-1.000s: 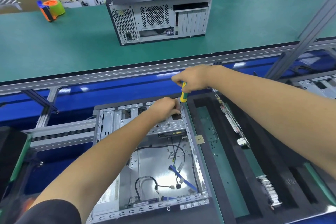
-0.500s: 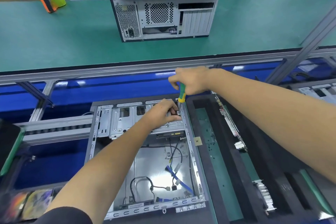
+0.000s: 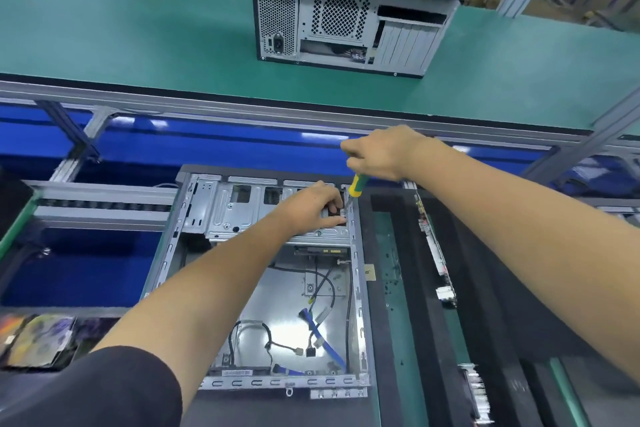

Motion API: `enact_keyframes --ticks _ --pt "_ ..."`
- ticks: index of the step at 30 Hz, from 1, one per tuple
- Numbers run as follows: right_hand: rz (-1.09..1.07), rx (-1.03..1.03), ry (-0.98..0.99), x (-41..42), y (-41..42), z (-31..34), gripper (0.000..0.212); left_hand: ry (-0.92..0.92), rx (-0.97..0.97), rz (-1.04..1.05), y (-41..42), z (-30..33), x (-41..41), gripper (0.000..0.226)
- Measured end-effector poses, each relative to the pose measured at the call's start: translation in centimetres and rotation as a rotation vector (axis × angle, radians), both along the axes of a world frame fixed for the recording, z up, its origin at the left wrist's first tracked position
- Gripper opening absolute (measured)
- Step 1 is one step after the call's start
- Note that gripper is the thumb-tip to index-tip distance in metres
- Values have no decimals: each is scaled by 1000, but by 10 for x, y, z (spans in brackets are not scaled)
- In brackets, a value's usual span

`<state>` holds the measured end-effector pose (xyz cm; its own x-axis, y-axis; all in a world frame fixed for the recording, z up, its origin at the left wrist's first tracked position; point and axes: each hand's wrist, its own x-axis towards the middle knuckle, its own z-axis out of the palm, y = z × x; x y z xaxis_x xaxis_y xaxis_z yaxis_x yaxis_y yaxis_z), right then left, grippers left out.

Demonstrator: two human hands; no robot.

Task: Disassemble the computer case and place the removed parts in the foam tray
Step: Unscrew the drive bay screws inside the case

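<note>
At the top right corner of the open computer case (image 3: 263,288), lower middle of frame, the right hand (image 3: 379,152) has its fingers curled around a green-and-yellow screwdriver (image 3: 356,185). The left hand (image 3: 311,206) pinches something small I can't make out beside the tip. Right of the case, touching it, sits the black foam tray (image 3: 491,305).

No text could be read; the white sticker (image 3: 237,373) on the open case's (image 3: 360,288) near rail was too blurred.
</note>
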<state>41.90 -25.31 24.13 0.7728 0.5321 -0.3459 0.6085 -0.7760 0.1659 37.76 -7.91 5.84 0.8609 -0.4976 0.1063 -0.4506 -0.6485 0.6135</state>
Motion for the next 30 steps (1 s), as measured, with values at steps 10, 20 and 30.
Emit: enact_keyframes --ticks 10,20,30 --pt "-41 -34 85 2 8 7 13 3 -2 5 0 0 -1 25" --pt "-27 -30 104 0 7 8 17 -2 -3 5 -1 -1 0 20" --pt "30 -85 85 -4 19 10 11 6 0 4 -1 -3 1 19"
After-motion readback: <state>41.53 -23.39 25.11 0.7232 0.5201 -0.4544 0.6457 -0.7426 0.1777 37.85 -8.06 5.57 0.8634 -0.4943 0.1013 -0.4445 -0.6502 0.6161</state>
